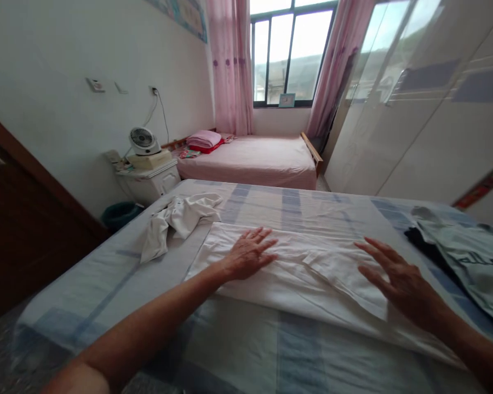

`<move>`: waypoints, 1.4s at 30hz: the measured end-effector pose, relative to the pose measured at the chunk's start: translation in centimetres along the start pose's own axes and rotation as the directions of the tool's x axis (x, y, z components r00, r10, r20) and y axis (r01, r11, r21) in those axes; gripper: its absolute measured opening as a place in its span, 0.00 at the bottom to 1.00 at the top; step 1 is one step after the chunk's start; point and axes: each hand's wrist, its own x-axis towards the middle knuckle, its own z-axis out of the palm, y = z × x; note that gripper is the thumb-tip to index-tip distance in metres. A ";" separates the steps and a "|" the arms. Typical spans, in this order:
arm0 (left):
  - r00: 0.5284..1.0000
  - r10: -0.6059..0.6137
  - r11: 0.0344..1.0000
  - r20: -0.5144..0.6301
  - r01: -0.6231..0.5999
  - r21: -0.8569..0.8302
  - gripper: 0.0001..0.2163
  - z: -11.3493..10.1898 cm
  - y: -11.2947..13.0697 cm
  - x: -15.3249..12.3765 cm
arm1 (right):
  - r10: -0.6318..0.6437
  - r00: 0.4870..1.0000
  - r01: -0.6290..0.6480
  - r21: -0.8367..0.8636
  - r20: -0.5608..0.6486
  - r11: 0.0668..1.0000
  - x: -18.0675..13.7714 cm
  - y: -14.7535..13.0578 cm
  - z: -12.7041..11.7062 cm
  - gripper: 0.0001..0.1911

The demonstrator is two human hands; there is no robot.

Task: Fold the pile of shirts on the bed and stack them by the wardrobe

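A white garment [287, 279], folded into a long strip, lies across the bed in front of me; its exact kind I cannot make out. My left hand [252, 254] rests flat on its left part, with the fingers stretched out. Over the right part is my right hand [394, 279], fingers apart and holding nothing; whether it touches the cloth I cannot tell. One layer of the garment lies slantwise between the two hands, with creases in it.
A crumpled white shirt [184, 216] lies at the left on the checked bedsheet [299, 339]. Pale printed clothes [476, 257] lie at the right. Beyond stand a pink-covered bed [267, 158], a cabinet [152, 183] bearing a fan [143, 140], and a glossy wardrobe [414, 120].
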 end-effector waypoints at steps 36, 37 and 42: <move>0.966 -0.147 0.973 -0.215 0.180 0.142 0.11 -5.4 -6.7 -6.7 | -0.137 0.990 0.131 0.147 0.032 0.980 2.4 -5.8 0.7 0.20; 0.963 -0.143 0.975 -0.228 0.176 0.132 0.14 -5.2 -6.6 -6.4 | -0.127 0.992 0.126 0.123 0.004 0.984 2.6 -5.5 0.7 0.21; 0.977 -0.177 0.984 -0.114 0.180 0.014 0.21 -2.6 -7.8 -4.4 | -0.101 0.995 0.102 -0.087 0.006 0.991 2.8 -2.7 2.5 0.29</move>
